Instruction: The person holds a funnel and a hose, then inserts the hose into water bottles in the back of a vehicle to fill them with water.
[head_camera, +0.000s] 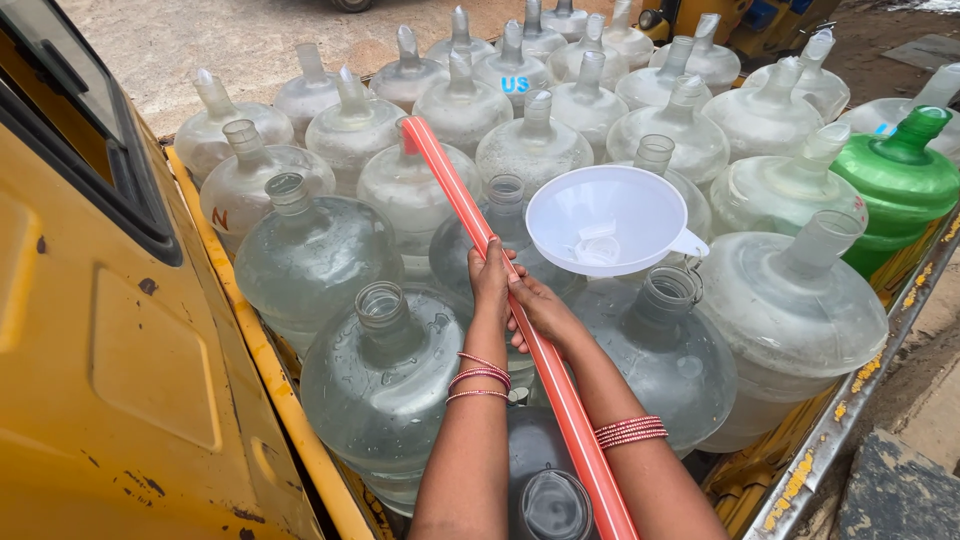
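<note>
Both my hands grip a long red-orange hose (455, 195) that runs from the bottom of the view up over the jugs. My left hand (490, 280) wraps it higher up, and my right hand (540, 310) holds it just below. Thread bangles circle both wrists. A white plastic funnel (605, 220) sits in the neck of a clear water jug (505, 215) right beside my hands. Another open clear jug (385, 370) stands at my left forearm, and one more (665, 350) at my right.
Several clear water jugs fill the yellow truck bed, many capped with plastic wrap at the back. A green jug (895, 180) stands at the right edge. The yellow cab wall (110, 380) rises on the left. The truck's metal side rail (850, 420) runs along the lower right.
</note>
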